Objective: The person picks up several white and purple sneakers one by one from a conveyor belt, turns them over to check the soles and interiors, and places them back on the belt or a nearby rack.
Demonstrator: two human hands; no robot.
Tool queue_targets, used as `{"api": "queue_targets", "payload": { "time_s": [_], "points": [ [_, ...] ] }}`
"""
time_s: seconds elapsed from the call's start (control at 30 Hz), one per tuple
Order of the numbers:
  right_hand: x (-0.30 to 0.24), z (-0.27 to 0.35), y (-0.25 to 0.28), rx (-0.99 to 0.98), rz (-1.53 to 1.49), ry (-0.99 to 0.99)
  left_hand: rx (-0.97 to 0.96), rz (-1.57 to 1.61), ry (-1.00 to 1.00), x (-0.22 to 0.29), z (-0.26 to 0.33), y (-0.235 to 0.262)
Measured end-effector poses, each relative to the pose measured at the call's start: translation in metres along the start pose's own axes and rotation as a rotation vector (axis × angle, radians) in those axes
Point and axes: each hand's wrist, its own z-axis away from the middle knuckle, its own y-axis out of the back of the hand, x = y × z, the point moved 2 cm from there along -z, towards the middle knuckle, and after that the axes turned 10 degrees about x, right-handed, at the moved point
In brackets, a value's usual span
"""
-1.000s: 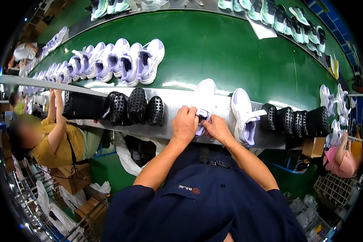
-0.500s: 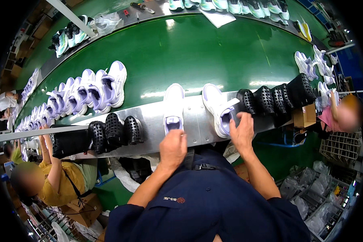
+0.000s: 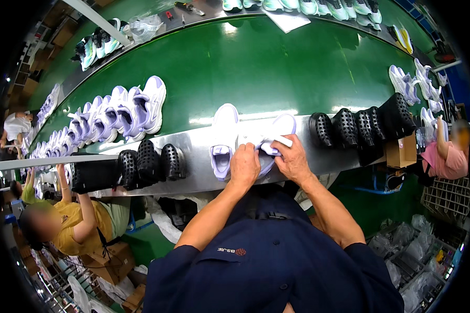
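Two white-and-lavender sneakers stand in front of me on the metal ledge, toes pointing away. The left sneaker (image 3: 225,122) is untouched, its opening facing me. At the right sneaker (image 3: 284,125) both hands work around the opening. My left hand (image 3: 244,166) is closed, its fingertips pinching the near-left edge of that opening. My right hand (image 3: 293,159) is closed on the other side, at the collar beside the white strap (image 3: 281,140). The strap sticks out to the right above its fingers. The fingers partly hide the shoe's opening and heel.
Black perforated shapes (image 3: 171,163) stand left on the ledge, more black ones (image 3: 344,128) right. A row of sneakers (image 3: 119,112) lines the green surface (image 3: 235,68) at left. A metal bar (image 3: 52,163) crosses at left. Co-workers sit on both sides, one in yellow (image 3: 78,219).
Both hands have come in to the right sneaker and closed at its opening; before, they were apart from each other. The right sneaker has shifted slightly and its strap now lies lower.
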Motion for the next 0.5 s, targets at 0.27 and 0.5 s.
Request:
{"api": "queue_targets", "payload": {
  "time_s": [0.27,0.5],
  "points": [
    [-0.014,-0.019,-0.005,-0.106,0.015,0.154,0.075,0.049,-0.051,0.006,0.006,0.004],
    [-0.021,0.045,-0.004,-0.17,-0.051,-0.756,0.132,-0.097,-0.175,0.052,0.035,0.017]
  ]
}}
